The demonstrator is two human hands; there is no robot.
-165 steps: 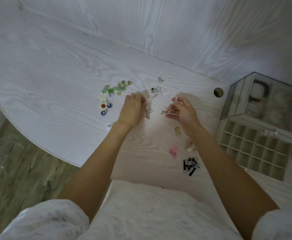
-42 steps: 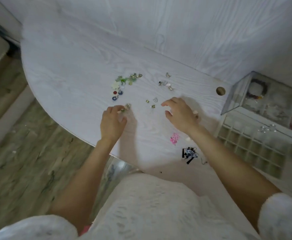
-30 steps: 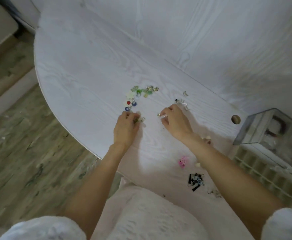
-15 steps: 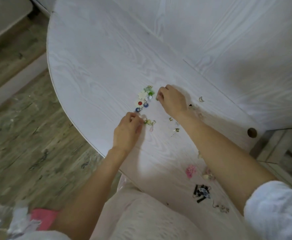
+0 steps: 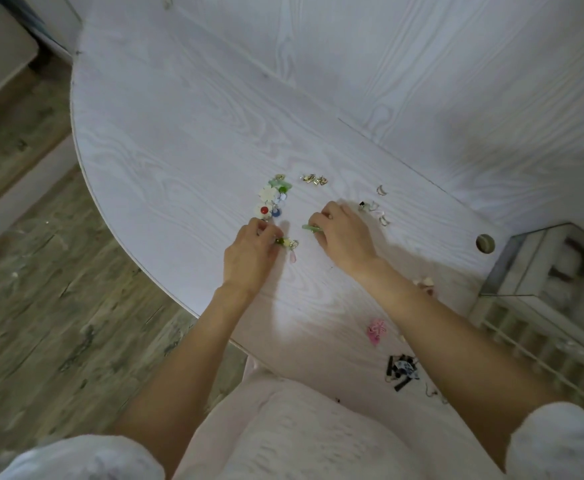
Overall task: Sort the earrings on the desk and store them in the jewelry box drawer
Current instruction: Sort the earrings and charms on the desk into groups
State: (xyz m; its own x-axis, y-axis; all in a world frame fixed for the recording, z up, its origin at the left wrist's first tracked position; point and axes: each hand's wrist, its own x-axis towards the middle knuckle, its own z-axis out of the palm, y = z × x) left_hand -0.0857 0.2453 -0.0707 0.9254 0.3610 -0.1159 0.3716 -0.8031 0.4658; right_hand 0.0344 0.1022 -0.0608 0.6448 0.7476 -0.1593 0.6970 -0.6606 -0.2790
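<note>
Both hands work at mid-tabletop. The left hand [image 5: 249,258] pinches a green bead earring [image 5: 286,242] whose drop trails toward the near edge. The right hand [image 5: 344,233] pinches a green leaf earring [image 5: 310,229], long axis roughly level, pointing at the left hand. The drawer [image 5: 540,344] lies well apart at the tabletop's right edge, nearer the right hand, so that hand suits the transfer.
</note>
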